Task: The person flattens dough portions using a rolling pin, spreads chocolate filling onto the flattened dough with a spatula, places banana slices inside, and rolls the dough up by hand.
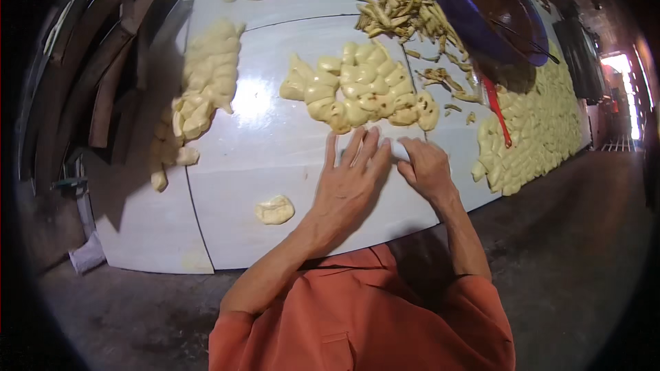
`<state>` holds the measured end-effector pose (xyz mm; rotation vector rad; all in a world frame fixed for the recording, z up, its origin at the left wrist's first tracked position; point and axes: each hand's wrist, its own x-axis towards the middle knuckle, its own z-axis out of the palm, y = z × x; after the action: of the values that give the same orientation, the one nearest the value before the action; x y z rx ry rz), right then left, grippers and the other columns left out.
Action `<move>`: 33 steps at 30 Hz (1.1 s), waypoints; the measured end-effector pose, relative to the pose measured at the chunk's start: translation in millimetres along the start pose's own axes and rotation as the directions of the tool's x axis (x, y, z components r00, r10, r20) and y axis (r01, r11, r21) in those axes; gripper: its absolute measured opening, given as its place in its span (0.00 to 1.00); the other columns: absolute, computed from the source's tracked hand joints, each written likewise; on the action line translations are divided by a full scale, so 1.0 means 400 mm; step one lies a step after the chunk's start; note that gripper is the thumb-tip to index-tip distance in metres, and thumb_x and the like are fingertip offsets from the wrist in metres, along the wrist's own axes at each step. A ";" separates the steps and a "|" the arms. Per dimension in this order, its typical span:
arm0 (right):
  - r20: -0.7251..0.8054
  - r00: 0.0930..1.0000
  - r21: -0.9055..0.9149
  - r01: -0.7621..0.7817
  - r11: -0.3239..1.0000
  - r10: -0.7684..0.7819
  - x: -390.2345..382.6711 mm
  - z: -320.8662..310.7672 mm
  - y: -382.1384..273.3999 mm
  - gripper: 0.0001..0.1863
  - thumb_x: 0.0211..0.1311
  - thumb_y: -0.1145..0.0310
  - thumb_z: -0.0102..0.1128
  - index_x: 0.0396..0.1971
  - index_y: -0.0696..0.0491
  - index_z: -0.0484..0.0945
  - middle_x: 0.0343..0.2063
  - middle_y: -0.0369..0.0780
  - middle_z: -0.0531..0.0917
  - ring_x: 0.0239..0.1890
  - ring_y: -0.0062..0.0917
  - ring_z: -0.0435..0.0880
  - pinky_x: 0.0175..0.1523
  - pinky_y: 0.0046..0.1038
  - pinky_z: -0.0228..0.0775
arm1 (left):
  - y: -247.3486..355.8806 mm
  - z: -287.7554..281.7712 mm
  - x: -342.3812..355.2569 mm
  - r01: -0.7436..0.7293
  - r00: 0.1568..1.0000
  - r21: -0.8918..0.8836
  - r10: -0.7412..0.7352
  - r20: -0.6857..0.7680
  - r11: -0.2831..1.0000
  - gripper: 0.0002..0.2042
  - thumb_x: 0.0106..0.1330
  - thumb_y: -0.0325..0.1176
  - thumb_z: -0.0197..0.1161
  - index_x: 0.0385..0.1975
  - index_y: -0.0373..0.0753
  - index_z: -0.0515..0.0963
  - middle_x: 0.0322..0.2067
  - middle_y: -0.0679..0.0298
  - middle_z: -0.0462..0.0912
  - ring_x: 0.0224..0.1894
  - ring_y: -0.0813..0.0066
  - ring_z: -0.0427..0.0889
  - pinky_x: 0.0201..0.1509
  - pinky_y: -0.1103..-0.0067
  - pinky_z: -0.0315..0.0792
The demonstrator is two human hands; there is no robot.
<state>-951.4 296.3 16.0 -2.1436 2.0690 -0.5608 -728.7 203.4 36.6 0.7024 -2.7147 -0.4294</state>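
Here, the cluster of yellow dough pieces [364, 84] stretches crosswise on the desk [230, 196] just beyond the nearer left hand [346, 180], its grip extended, fingers parted, while that of the right hand [427, 169] cannot be told

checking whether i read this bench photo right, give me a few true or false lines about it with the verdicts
1. A flat dough piece lies to the left of the left hand. True.
2. A red tool lies farther right than the right hand. True.
3. The left hand grips the red tool. False: neither hand touches it.
4. A purple basin stands at the upper right. True.
5. The flat dough piece is inside the basin. False: it lies on the white table.
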 end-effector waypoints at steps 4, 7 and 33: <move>0.141 0.989 0.039 0.034 0.999 -0.039 0.002 -0.025 -0.107 0.22 0.49 0.65 0.77 0.41 0.52 0.76 0.27 0.40 0.82 0.28 0.39 0.82 0.35 0.39 0.71 | 0.027 -0.009 0.021 -0.012 1.000 0.019 0.012 -0.008 1.000 0.22 0.61 0.31 0.63 0.57 0.36 0.75 0.49 0.55 0.81 0.64 0.55 0.76 0.76 0.51 0.57; 0.339 0.939 -0.018 0.066 0.998 -0.055 0.031 -0.049 -0.187 0.21 0.52 0.60 0.78 0.34 0.50 0.72 0.24 0.39 0.82 0.26 0.39 0.82 0.34 0.38 0.69 | -0.014 -0.085 -0.050 0.064 0.947 -0.020 -0.055 0.317 0.998 0.13 0.61 0.33 0.65 0.43 0.39 0.76 0.35 0.59 0.83 0.49 0.59 0.85 0.59 0.58 0.74; 0.029 0.997 -0.248 -0.057 0.967 0.066 0.331 0.252 -0.442 0.31 0.72 0.52 0.60 0.71 0.47 0.73 0.76 0.50 0.63 0.80 0.48 0.55 0.75 0.64 0.43 | -0.374 -0.123 -0.259 0.588 0.807 0.192 -0.554 -0.205 0.786 0.29 0.75 0.46 0.58 0.74 0.44 0.69 0.77 0.47 0.59 0.81 0.48 0.51 0.75 0.32 0.37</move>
<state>-750.8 160.1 5.6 -2.1858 2.2826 -0.2660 -562.2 120.9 5.7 1.5854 -2.3939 -0.1537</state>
